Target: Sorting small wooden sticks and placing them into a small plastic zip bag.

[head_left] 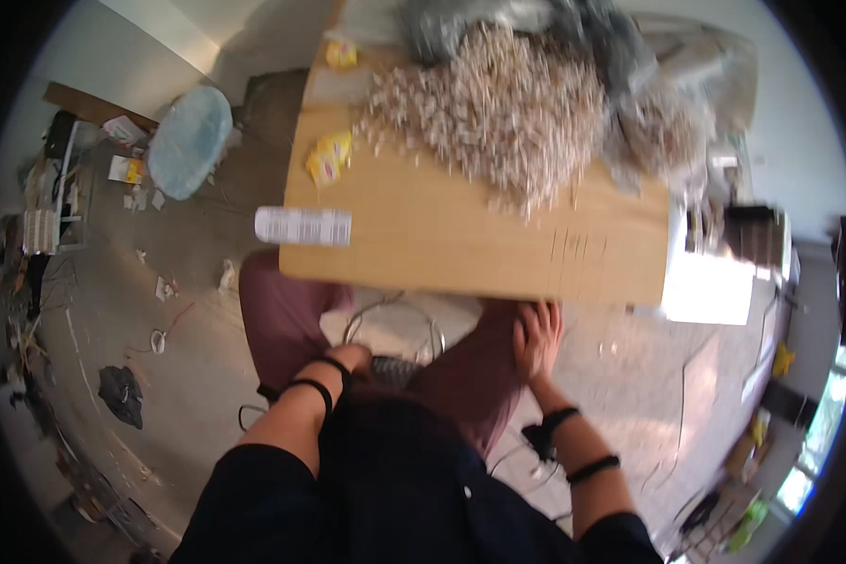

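My right hand [538,340] lies on my right thigh, just below the table's near edge, its fingers stretched out and nothing in it. Beside my left thigh is my left hand [352,356], bent inward at the wrist; its fingers are hidden. Neither hand touches the wooden-topped table [442,254]. On it spreads a large heap of small, pale, stick-like pieces [526,113], too blurred to name. A white sheet with printed bars [303,227] overhangs the left near corner. A yellow packet [329,157] sits left of the heap, with a smaller yellow packet [341,54] farther back.
Grey plastic bags [620,56] surround the heap's far side, and a clear bag of pieces [665,136] stands at the right. A pale blue round object [190,143] is on the left floor. Scraps, cables and a dark crumpled bag [121,396] litter the floor.
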The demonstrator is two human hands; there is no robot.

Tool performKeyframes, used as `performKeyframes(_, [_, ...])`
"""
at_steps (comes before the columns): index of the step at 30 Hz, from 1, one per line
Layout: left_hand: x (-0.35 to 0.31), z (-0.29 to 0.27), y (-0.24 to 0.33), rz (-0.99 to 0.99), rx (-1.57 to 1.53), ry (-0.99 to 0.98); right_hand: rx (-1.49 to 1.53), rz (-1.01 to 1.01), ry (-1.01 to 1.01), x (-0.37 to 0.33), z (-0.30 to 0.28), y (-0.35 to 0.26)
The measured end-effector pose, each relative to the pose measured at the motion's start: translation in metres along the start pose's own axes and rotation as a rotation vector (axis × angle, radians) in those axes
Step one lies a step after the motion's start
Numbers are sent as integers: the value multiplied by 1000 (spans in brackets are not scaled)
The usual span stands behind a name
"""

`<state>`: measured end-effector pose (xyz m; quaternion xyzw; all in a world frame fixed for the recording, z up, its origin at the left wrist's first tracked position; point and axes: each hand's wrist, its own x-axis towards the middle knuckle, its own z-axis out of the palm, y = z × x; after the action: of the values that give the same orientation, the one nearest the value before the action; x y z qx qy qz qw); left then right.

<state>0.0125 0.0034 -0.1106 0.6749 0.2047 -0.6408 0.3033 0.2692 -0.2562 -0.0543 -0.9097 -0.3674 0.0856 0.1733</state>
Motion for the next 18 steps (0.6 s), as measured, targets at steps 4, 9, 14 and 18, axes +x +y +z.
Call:
performKeyframes(4, [1,-1,-13,263,-4,215,-81,52,26,17,-9,-53])
performKeyframes(9, [-20,-3,-14,292,-148,312,86,-15,219,-7,6,-54])
performKeyframes(14, [-30,9,-19,253,-38,397,9,-80,45,-41,22,-80])
performKeyframes(18, [-21,13,-23,280,-46,409,-191,-25,-133,-17,16,-110])
